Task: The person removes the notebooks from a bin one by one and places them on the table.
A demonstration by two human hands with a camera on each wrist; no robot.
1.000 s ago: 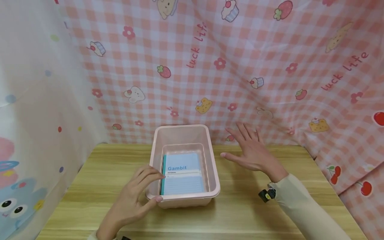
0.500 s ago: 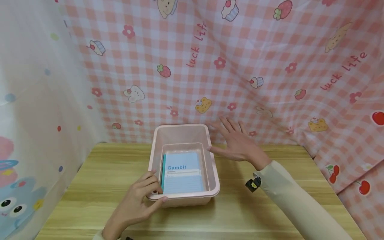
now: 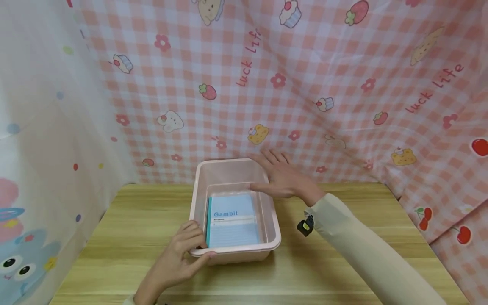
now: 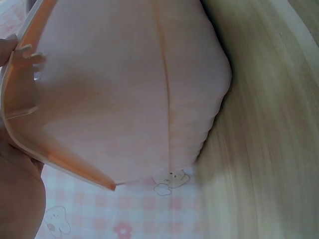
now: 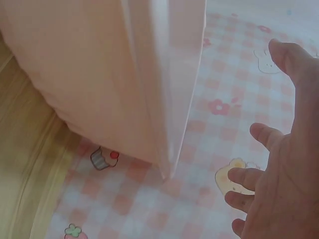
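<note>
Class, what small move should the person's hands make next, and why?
Probably lower the right hand onto the far right corner of the pink bin: the left hand grips its near left corner, while the open right hand shows apart from it in the right wrist view.

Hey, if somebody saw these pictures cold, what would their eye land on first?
Probably the pink-and-white checked cloth hanging behind the table, covered in cartoon prints. Next, the blue Gambit notebook lying inside the pale pink bin on that table. Then the hands: the left hand grips the bin's near left corner, while the right hand hovers, fingers spread, by its far right corner.
</note>
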